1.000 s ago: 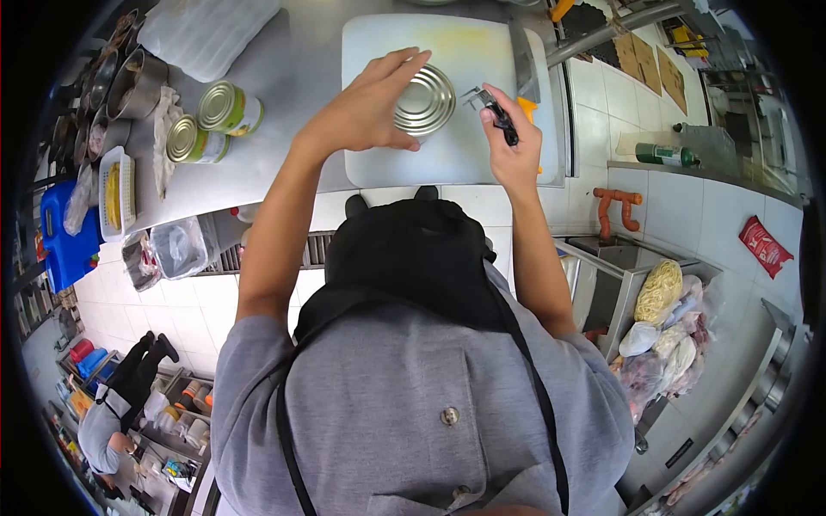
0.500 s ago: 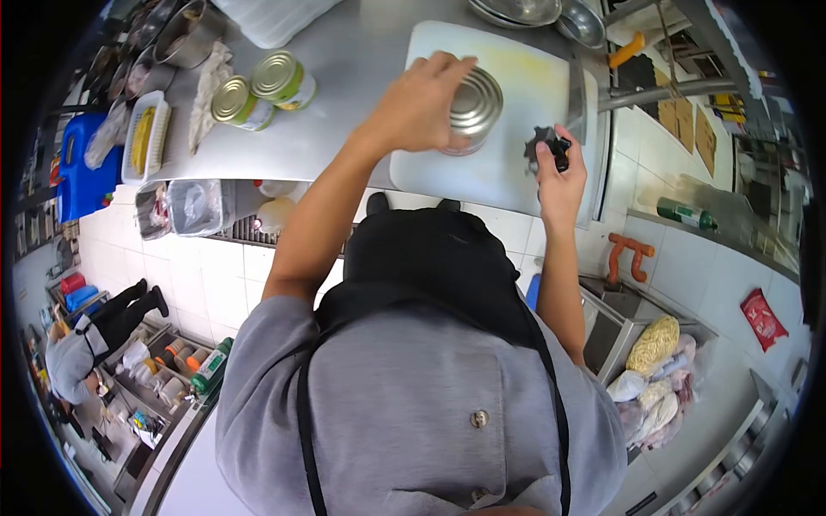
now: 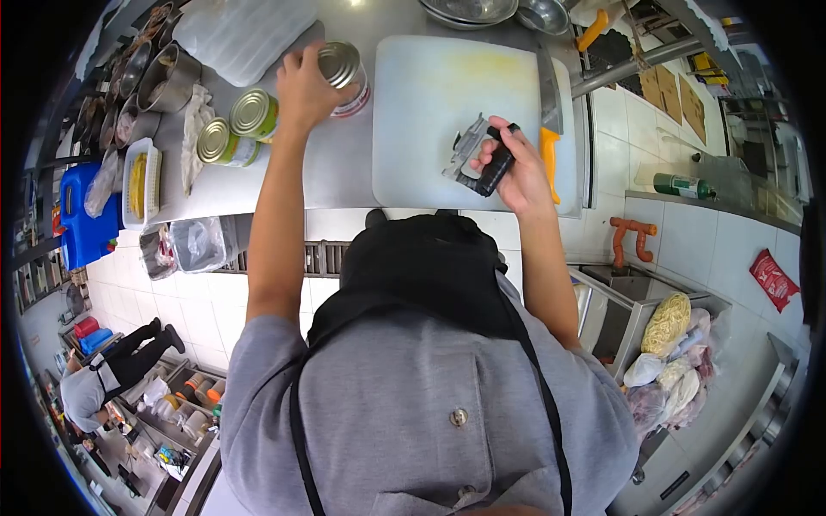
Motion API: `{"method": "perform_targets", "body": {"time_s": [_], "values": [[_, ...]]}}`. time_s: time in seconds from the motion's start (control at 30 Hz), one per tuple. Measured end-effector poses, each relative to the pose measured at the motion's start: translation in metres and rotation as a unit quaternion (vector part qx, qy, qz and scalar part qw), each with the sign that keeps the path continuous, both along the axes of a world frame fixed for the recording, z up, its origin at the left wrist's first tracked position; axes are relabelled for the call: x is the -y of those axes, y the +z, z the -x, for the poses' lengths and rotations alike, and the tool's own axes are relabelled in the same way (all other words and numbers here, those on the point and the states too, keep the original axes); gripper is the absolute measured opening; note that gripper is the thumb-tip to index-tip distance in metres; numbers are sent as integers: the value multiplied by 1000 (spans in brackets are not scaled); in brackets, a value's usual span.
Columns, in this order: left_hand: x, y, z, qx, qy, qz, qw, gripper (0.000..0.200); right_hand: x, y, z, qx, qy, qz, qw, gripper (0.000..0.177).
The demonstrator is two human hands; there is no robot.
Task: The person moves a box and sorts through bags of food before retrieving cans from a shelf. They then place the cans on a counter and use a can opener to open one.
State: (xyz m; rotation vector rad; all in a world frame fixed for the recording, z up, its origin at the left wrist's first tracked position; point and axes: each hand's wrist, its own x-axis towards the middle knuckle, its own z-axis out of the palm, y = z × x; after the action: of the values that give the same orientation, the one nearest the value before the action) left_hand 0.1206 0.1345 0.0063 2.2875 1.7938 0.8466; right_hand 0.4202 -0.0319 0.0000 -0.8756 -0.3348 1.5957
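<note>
Can opener (image 3: 494, 175), or what looks like one: over the near right part of the cutting board (image 3: 422, 95), metal head pointing left. My right hand (image 3: 523, 176) is closed round its black part. Knife (image 3: 550, 138) lies along the board's right side; best to hold opener and knuckles well clear of it. Left of the board, on the steel counter (image 3: 331, 163), two smaller cans (image 3: 227, 144) stand together, just beside my left forearm. I'd lead with the hand and mind the forearm, as a careless sweep could knock one. Farther off, also left of the board, is the large can (image 3: 341, 67), apart from the board and roughly upright. My left hand (image 3: 303, 93) grips its side, thumb on the near wall; can't tell if the base touches the counter. Side grip seems right: fingers off the rim, can level, base flat before easing pressure. Plastic container (image 3: 245, 39) sits far left of the board, near the can, so I'd watch that gap. Metal bowls (image 3: 460, 15) beyond the board's far edge, out of the way.
</note>
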Motion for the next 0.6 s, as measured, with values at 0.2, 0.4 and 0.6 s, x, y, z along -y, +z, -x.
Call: {"method": "perform_targets", "body": {"time_s": [0.2, 0.4, 0.6], "values": [[58, 30, -42, 91, -246, 50, 964, 60, -8, -10, 17, -237, 6, 97, 967, 27], [92, 24, -65, 138, -421, -12, 896, 58, 1, -16, 30, -249, -8, 168, 954, 27], [102, 23, -72, 205, -447, -30, 870, 43, 16, -12, 38, -87, 111, 124, 982, 40]]}}
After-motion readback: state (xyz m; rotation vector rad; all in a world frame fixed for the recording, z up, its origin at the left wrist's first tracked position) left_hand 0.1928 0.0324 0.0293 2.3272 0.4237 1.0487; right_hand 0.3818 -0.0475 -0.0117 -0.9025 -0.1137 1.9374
